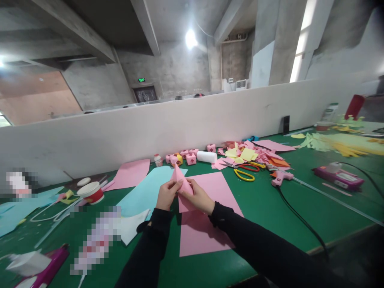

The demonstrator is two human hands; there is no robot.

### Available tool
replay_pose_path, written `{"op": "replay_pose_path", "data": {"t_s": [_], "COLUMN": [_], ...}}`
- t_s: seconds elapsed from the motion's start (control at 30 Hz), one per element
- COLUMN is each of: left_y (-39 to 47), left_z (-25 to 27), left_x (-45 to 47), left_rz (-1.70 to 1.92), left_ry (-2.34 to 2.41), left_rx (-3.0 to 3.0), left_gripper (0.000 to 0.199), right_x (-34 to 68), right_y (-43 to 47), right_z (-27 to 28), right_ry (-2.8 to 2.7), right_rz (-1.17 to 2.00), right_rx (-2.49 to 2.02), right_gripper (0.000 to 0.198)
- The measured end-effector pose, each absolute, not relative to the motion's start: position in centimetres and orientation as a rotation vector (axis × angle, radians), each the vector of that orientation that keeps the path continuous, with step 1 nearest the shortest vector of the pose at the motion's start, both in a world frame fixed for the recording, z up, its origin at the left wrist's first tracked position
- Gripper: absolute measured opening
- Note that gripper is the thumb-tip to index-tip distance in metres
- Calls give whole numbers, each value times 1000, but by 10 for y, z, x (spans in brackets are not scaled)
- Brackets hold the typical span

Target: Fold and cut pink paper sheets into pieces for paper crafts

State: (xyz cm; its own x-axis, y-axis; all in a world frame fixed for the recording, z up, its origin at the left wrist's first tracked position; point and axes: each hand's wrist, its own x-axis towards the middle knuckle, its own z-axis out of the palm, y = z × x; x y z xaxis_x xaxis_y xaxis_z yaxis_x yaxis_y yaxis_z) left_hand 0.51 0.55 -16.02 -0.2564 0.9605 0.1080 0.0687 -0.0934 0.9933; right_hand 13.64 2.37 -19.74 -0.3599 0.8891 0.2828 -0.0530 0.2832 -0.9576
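Note:
A folded piece of pink paper (177, 173) with a pointed top is held up between both hands. My left hand (166, 195) pinches its left side, fingers closed near the fold. From the other side my right hand (200, 197) grips it, thumb on the paper's face and the other fingers partly hidden behind. Below the hands, a large pink paper sheet (207, 232) lies flat on the green table (264, 236). A light blue sheet (147, 188) lies just left of them.
Small pink paper cubes (191, 159), a white roll (207, 157) and paper scraps (249, 154) lie toward the partition (180, 128). Scissors (244, 174) and a pink glue gun (282, 177) with its cord sit at right. A paper cup (91, 193) stands left; a purple tissue pack (339, 177) lies far right.

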Motion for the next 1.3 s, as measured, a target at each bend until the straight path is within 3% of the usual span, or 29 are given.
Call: {"op": "replay_pose_path", "data": {"t_s": [0.63, 0.93, 1.3], "left_y": [4, 3, -13], "left_z": [-158, -156, -128], "left_x": [6, 5, 1], "left_rz": [1566, 1658, 1736], "left_ry": [1396, 1278, 1050], "left_rx": [1165, 1021, 524], "left_gripper": [55, 45, 12], "right_x": [138, 146, 174], "right_y": [25, 41, 70], "right_z": [-189, -184, -167], "right_ry": [-1482, -1241, -842], "right_rz": [1421, 1353, 1373], "right_rx": [-802, -791, -775], "right_gripper": [60, 40, 27]}}
